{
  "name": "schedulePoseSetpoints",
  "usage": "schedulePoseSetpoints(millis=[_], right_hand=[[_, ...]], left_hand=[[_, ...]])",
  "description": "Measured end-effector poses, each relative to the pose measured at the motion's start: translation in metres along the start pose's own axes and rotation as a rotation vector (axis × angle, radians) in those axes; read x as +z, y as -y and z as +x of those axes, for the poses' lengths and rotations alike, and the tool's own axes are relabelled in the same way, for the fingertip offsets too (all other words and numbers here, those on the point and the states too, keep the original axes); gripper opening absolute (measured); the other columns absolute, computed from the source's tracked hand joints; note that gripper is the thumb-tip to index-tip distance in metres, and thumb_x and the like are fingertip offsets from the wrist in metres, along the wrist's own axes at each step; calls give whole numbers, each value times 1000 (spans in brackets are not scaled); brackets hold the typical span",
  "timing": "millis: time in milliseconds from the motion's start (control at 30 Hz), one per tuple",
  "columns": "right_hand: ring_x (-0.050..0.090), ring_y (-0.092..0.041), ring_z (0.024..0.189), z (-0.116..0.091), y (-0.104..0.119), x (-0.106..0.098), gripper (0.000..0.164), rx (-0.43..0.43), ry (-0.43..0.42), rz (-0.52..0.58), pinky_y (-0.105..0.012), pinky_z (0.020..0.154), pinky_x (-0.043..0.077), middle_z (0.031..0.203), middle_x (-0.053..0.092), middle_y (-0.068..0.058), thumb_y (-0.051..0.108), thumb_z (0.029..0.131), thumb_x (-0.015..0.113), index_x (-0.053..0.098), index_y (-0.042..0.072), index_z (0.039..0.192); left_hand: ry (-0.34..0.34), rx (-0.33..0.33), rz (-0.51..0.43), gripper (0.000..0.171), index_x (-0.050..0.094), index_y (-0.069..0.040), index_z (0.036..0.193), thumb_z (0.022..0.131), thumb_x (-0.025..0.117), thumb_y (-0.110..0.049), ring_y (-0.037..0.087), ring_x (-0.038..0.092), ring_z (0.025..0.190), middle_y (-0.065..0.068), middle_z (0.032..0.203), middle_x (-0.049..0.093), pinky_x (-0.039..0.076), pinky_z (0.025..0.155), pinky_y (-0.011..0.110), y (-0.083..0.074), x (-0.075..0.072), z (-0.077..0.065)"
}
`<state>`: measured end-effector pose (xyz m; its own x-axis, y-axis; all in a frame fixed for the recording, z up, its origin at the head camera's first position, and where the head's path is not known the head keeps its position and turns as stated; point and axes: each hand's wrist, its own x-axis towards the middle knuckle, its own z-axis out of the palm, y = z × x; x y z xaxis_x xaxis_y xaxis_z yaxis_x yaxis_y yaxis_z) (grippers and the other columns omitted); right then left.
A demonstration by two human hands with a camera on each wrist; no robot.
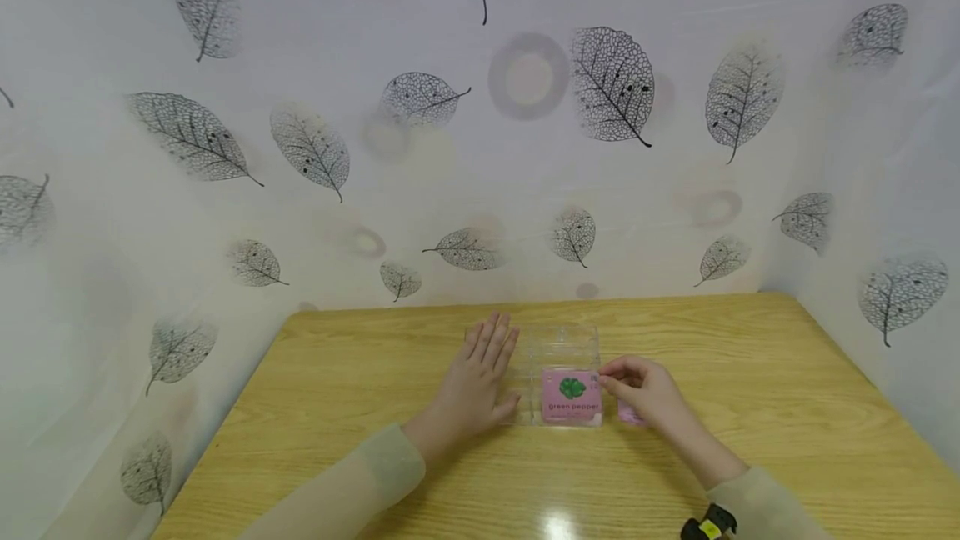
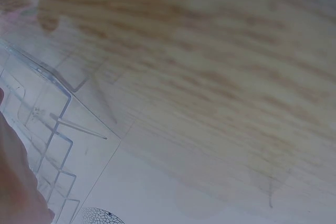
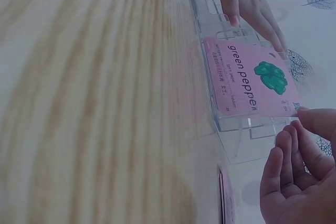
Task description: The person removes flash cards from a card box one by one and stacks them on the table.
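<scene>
A clear plastic compartment holder [image 1: 562,337] sits on the table. My left hand [image 1: 477,382] rests on its left side with fingers straight and the thumb apart. A pink flash card [image 1: 572,411] with a picture of green peppers and the words "green pepper" stands at the front right compartment. Between thumb and index finger, my right hand [image 1: 647,394] pinches the card's upper right corner; the pinch shows close up in the right wrist view, where the card [image 3: 247,77] overlaps the holder's front. The left wrist view catches only part of the left hand [image 2: 18,177] beside the holder's stepped dividers.
More pink cards [image 3: 226,198] lie on the table just right of the holder, partly behind the right hand in the head view. The wooden table [image 1: 337,390] meets a leaf-patterned curtain [image 1: 465,148] at the back and sides. A dark wristband [image 1: 708,523] is on the right wrist.
</scene>
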<state>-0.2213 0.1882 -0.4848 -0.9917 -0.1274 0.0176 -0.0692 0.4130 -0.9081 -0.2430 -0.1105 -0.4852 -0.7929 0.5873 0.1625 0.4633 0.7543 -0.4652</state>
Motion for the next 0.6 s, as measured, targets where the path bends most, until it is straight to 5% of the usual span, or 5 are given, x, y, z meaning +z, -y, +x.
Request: schedulePoseSetpoints(millis=[600], right_hand=[[62,-9,75,2,5,6,14,18,-44,-34,-20,60,51,91,76,-6,10,96,77,77,0,106]], left_hand=[[-43,4,43,99,14,-2,170,102,37,-72,38,12,167,22,178,14,17,137,46,0,6,1]])
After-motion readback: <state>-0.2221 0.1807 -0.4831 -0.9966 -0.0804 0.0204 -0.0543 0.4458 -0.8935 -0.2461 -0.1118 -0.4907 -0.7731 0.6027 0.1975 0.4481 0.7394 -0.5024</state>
